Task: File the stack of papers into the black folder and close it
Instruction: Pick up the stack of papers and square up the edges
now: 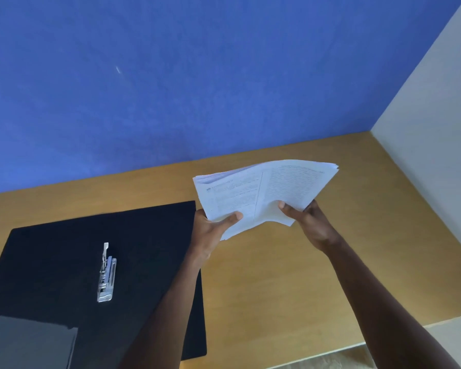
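Note:
A stack of printed white papers [266,190] is held up above the wooden table, to the right of the folder. My left hand [210,230] grips its near left corner, thumb on top. At the near right edge, my right hand [309,219] holds the same stack. The black folder [64,249] lies open and flat on the table at the left. Its metal clip mechanism [107,275] stands in the middle. My left forearm crosses over the folder's right edge.
The wooden table [304,275] runs back to a blue wall [171,75] and to a pale wall [437,129] on the right. A grey sheet [27,342] lies over the folder's near left corner. The table's front edge shows at lower right.

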The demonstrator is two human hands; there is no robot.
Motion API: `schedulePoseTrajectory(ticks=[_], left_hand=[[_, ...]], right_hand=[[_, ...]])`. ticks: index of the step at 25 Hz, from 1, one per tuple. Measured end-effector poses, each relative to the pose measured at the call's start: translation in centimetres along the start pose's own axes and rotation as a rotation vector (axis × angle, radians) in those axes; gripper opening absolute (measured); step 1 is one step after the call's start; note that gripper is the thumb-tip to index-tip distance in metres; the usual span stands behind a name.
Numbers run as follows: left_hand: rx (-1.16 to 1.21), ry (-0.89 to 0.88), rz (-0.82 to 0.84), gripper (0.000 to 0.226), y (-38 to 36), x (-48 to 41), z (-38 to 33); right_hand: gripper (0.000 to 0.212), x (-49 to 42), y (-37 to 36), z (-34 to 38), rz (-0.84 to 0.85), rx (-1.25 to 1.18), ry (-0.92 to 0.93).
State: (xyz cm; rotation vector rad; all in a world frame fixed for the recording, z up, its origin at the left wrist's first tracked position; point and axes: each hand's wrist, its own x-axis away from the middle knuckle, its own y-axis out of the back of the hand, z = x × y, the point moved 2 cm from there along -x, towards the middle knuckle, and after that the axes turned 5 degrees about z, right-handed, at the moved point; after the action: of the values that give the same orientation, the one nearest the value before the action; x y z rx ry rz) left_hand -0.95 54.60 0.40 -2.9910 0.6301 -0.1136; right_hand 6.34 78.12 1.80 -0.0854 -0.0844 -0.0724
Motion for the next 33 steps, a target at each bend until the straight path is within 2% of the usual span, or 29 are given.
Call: schedulePoseTrajectory(ticks=[3,7,13,19,23,28,31,33], left_hand=[[0.0,-0.005,-0.033,0.039,-0.2,-0.6,-0.4],[-0.011,-0.019,0.005,0.042,-0.3,-1.3,-0.6],[-0.048,-0.02,0.038,0.043,-0.5,-1.5,-0.3],[-0.056,-0.041,0.04,0.049,-0.7,-1.4,0.3],[-0.05,-0.017,0.027,0.044,-0.9,-1.9,-0.1],[-0.031,0.08,0.043,0.036,0.4,-1.1,-2.1],[0.006,0.233,0.067,0.041,2.9,1.0,-3.0],[0.05,0.344,0.045,0.041,5.0,2.8,-3.3]], right_hand=[[0.028,-0.4,-0.6,0.3,-0.011,-0.009,0.014],[0.025,-0.7,-0.6,0.4,-0.076,-0.049,0.013],[0.03,-0.5,-0.1,0.2,-0.053,-0.108,0.082],[0.032,-0.6,0.0,0.1,-0.046,-0.069,0.032],[0.031,-0.9,-0.2,0.4,-0.07,-0.013,-0.005],[0.026,-0.4,-0.5,1.6,-0.016,0.087,-0.079],[0.021,0.3,-2.7,2.2,0.112,0.121,-0.095],[0.019,0.7,-5.1,2.0,0.151,0.053,-0.075]])
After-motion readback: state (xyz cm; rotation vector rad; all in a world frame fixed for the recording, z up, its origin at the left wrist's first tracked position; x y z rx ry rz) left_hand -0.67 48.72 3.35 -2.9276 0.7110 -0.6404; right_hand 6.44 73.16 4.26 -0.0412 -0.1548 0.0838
